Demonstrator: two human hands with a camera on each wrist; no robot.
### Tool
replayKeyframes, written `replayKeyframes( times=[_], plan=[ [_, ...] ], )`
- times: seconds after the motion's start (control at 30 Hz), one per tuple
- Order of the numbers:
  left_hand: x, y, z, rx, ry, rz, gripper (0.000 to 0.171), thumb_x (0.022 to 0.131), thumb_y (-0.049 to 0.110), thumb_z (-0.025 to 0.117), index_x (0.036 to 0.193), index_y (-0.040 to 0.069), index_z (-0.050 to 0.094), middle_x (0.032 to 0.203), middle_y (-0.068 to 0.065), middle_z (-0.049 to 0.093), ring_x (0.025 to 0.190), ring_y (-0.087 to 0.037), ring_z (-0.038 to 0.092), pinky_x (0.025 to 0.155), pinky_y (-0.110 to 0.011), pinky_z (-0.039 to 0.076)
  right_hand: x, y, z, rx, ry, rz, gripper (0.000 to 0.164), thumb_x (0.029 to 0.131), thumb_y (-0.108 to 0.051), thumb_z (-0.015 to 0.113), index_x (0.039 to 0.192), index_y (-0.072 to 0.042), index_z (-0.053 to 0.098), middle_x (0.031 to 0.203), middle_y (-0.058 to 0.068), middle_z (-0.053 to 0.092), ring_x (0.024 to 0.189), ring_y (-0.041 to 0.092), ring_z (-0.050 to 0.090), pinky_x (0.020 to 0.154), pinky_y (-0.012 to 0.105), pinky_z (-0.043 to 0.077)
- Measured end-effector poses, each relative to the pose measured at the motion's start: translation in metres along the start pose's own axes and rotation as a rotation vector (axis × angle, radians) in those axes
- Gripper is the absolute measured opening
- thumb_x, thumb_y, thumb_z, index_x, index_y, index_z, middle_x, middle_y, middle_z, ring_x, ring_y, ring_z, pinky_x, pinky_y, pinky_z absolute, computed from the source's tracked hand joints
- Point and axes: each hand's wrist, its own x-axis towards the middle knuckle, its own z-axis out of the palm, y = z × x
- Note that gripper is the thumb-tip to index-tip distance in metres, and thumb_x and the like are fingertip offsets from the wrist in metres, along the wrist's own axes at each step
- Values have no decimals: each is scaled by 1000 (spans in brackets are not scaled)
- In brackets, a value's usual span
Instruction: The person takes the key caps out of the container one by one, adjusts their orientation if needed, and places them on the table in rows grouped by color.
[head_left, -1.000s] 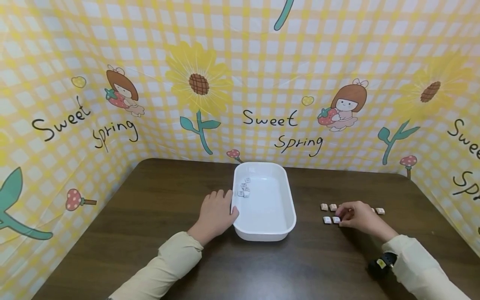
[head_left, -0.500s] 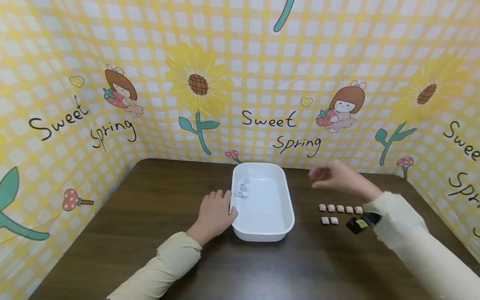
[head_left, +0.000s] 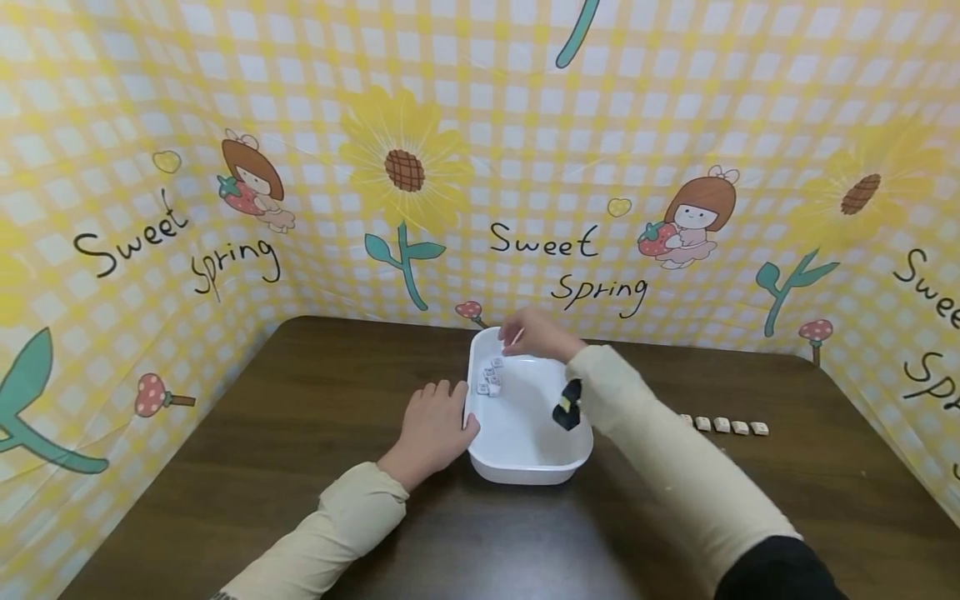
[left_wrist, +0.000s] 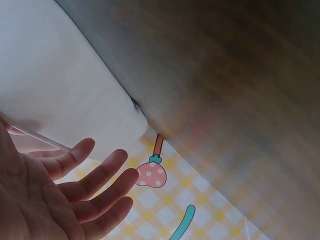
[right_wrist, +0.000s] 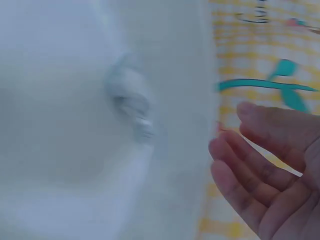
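Note:
A white rectangular tray [head_left: 528,425] stands on the table. Inside it, along the left wall, lie several small white keycap-like pieces [head_left: 491,379] with dark markings. My left hand [head_left: 433,429] rests at the tray's left rim, thumb at the edge; in the left wrist view its fingers [left_wrist: 107,175] are spread beside the tray's outer wall. Over the tray's far end hovers my right hand [head_left: 542,333], just beyond those pieces. In the right wrist view, the thumb and fingers of the right hand [right_wrist: 270,165] stand apart with nothing between them.
To the right, a row of similar small pieces [head_left: 722,425] lies on the dark wooden table [head_left: 315,400], partly behind the right sleeve [head_left: 675,450]. A yellow checked cloth [head_left: 450,125] with printed flowers rises around the table's back and sides.
My right hand has left the pieces on the right, lifted, and swung left over the tray. Its forearm now covers the shorter row of pieces. My left hand stays at the rim.

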Motion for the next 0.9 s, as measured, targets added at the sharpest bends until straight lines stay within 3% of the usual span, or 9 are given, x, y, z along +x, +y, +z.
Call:
replayKeyframes(
  times=[0.17,0.37,0.6,0.9],
  plan=[
    [-1,0,-2,15,4,1,42,86,35,54,115,4,55,96,-15,59,87,-29,52,81,-45,45,22,8,29,-82,-10,9,28,79,-1,70,106,0,67,107,15,68,100,26,63,87,34,51],
    [0,-1,0,20,16,3,41,86,34,54,115,4,55,95,-15,58,87,-29,53,80,-44,45,33,21,46,-261,4,56,25,83,-3,67,107,-7,69,112,9,68,105,22,62,94,35,47],
    [0,-1,-1,10,2,-4,42,87,34,54,116,5,54,97,-15,58,88,-29,52,82,-45,45,34,22,51,-244,16,84,22,83,2,63,102,-6,71,110,9,69,100,21,63,93,35,48],
    [0,0,2,8,6,4,42,87,34,54,116,5,54,97,-15,58,88,-29,52,81,-45,45,38,28,60,-193,61,90,8,83,1,64,83,-5,69,84,7,69,71,16,56,72,28,48]
  ],
)
